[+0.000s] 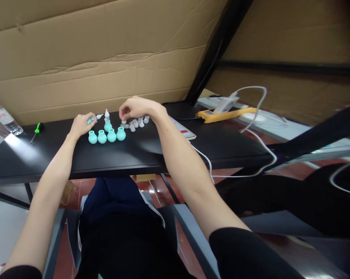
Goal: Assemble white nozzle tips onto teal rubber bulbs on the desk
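My left hand [82,125] is closed around a small teal bulb syringe [91,119] lying on its side, its clear tip [99,116] pointing right. Beside it an assembled bulb syringe [107,124] stands upright with a translucent nozzle. In front, several open-necked teal rubber bulbs [111,135] stand in a row, mouths up. My right hand [134,108] is over the back of the table, fingertips pinched on a small translucent cap-like piece [123,122]. Right of those fingers lies a loose group of small translucent plastic pieces [138,123].
On the black table [128,155], a green-handled screwdriver [38,128] lies at left, near a water bottle [6,117]. A phone or tablet [188,133] with a white cable [204,157] is at right. A yellow device [218,115] sits beyond. Cardboard [99,58] walls the back.
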A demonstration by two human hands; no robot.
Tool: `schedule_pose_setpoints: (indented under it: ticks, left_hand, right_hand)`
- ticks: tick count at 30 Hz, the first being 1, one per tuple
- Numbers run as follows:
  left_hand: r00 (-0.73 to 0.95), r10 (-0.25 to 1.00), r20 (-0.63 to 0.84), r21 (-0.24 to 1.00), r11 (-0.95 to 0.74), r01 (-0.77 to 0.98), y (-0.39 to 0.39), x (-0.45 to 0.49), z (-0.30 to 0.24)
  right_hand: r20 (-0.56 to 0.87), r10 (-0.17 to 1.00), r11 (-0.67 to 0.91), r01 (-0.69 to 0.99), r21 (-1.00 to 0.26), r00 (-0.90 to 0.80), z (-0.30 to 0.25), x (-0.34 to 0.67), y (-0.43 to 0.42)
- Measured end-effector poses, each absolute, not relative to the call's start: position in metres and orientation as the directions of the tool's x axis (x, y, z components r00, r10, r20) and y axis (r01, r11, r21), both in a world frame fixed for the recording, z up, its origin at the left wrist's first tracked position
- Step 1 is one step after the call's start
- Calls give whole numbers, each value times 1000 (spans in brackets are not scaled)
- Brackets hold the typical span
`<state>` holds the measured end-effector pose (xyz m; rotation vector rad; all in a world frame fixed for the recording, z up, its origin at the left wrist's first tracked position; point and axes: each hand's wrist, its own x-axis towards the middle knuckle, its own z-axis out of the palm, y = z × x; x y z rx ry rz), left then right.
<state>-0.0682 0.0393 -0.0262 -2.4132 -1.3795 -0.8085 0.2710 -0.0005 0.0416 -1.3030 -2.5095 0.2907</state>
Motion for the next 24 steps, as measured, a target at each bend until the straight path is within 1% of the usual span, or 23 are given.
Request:
schedule_pose_setpoints:
  ticks: [2, 3, 4, 6, 9, 11, 13, 18, 21, 24]
  left_hand:
    - [373, 713, 594, 59, -501, 864, 39, -68, -27]
    - [356, 712, 606, 63, -489, 870, 38, -68, -27]
    - [339, 706, 622, 69, -480, 874, 38, -68, -27]
    - [313, 674, 668, 80, -484, 871, 39, -68, -27]
    - [306, 586, 751, 66, -527, 847, 40, -66, -27]
    - [310, 534, 786, 34, -539, 841, 40, -64, -26]
    - [311, 508, 803, 5, -528, 849, 40, -62, -25]
    - [298, 496, 815, -2, -513, 859, 38, -59, -22]
    - [331, 501, 799, -32, -514, 857, 36, -57, -21]
    - [374, 508, 776, -76, -513, 855, 32, -55, -21]
  right_hand:
    - [448, 784, 595, 724, -349, -429, 38, 274, 7]
    - [572, 744, 610, 703, -367, -346, 36, 274, 10]
    - [668, 695, 626, 679, -383, -264, 34, 273, 13]
    - [777, 612, 667, 623, -408, -147, 31, 267, 15]
    - [830, 546, 736, 537, -412, -113, 27, 253, 13]
    - [849, 507, 784, 488, -383, -148, 25, 240, 9]
    - [859, 467, 826, 450, -339, -210, 22, 228, 4]
    - [845, 394, 879, 418, -231, -361, 13, 203, -4]
    - [849, 368, 888, 413, -200, -379, 7, 196, -4]
    - [848, 368, 886, 421, -195, -382, 2, 195, -1]
